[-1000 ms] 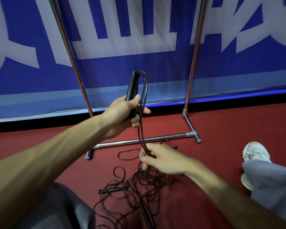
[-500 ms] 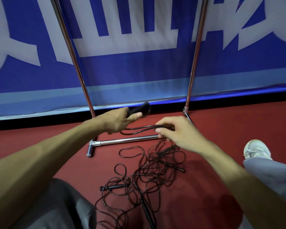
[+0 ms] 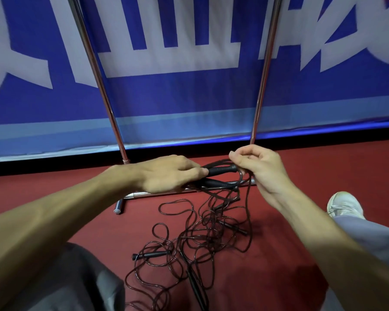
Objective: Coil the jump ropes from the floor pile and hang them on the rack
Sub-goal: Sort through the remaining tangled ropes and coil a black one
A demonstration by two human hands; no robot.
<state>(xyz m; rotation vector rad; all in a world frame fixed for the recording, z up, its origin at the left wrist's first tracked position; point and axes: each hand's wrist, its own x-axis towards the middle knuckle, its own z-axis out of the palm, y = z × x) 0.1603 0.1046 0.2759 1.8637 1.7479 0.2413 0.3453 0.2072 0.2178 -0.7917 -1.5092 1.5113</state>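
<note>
Black handles (image 3: 221, 169), two of them, are sticking out rightward from your left hand (image 3: 166, 175), which is gripping their near ends with curled fingers, knuckles up. Your right hand (image 3: 264, 170) is sitting just beside the upper handle's tip, fingers curled in and pinching thin strands of the jump rope cord (image 3: 248, 198); how many strands, cannot tell. The cord is trailing down from both hands into the floor pile (image 3: 200, 239), a loose tangle lying on the red floor (image 3: 323, 171) between your legs. Several more black handles are lying in it, including a spare handle (image 3: 152, 255) at its left edge. Both hands are hovering low, in front of the chrome base bar (image 3: 144, 195) of the rack (image 3: 264, 70), whose two uprights are rising out of frame; no rope is hanging on the visible part. A blue banner (image 3: 189, 102) with white lettering is standing behind the rack. Your white shoe (image 3: 344, 204) is showing at right, and grey trousers (image 3: 61, 281) are covering the knee at lower left.
</note>
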